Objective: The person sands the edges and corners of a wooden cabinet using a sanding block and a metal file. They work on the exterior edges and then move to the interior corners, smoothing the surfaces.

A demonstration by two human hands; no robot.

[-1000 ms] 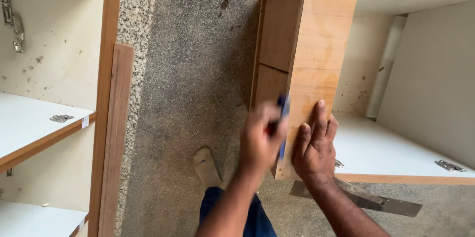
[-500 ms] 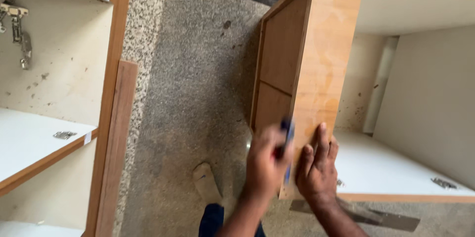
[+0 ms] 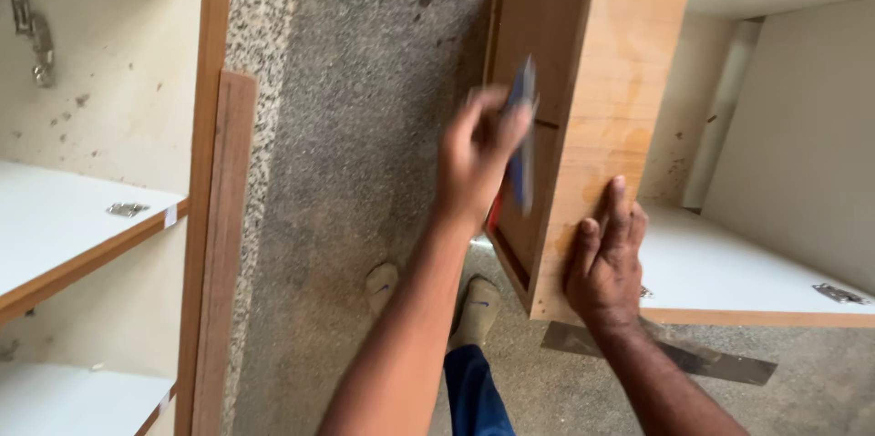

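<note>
View from a head camera looking down at a speckled stone floor (image 3: pixel 365 126). At far left stands an open cabinet (image 3: pixel 109 126) with two white shelves, a metal hinge near its top edge and a small metal plate on the upper shelf. A loose wooden strip (image 3: pixel 223 245) leans beside its frame. In the middle, the left hand (image 3: pixel 478 158) is closed around one blue, pen-shaped tool (image 3: pixel 522 140), blurred, at the inner face of a wooden cabinet door (image 3: pixel 592 108). The right hand (image 3: pixel 606 258), fingers together and flat, presses the door's front near its bottom corner. The door looks unattached, so the work seems unfinished. Two slippered feet show below. At right, a second open cabinet (image 3: pixel 784 181) and one flat metal strip (image 3: pixel 665 354) on the floor.
</note>
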